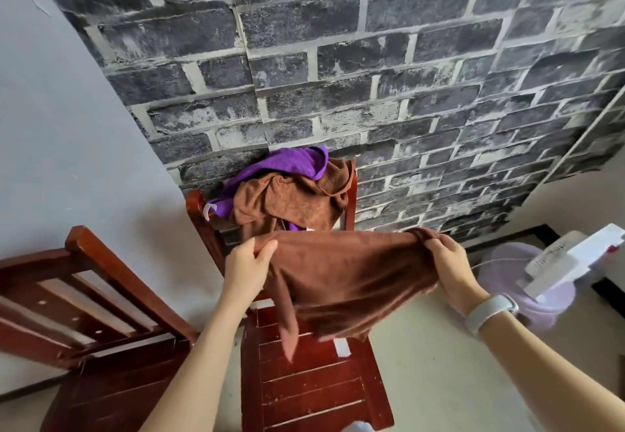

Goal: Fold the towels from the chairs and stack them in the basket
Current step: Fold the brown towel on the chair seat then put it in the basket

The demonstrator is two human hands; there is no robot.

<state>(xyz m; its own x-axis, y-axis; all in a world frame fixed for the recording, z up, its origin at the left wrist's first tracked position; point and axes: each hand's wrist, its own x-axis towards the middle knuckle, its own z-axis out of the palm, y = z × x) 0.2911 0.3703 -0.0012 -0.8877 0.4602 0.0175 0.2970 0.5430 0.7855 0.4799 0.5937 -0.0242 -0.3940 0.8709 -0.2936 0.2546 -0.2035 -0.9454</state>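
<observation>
Brown terry-cloth towel (351, 272) hangs stretched between both hands above the seat of the red-brown slatted wooden chair (314, 381). The left hand (247, 266) pinches one top corner between thumb and fingers; the right hand (446, 262) has its grip bunched round the other corner. The top hem runs nearly level, but the cloth below sags, and one long corner trails down to just over the seat slats.

To fold well, I would judge the hem needs pulling taut and the trailing corner shaking free, so the lower edge hangs square before the corners are brought together.

More towels wait on the chair's backrest: a second brown towel (291, 201) heaped under a purple towel (291, 161), both crumpled against the grey brick-pattern wall (338, 59).

Room is tight to the left, where another red-brown wooden chair (84, 296) stands close by. To the right, bare pale floor (439, 381) lies open up to a lilac round plastic object (527, 283) with a white device across it; whether that is the basket I cannot tell.
</observation>
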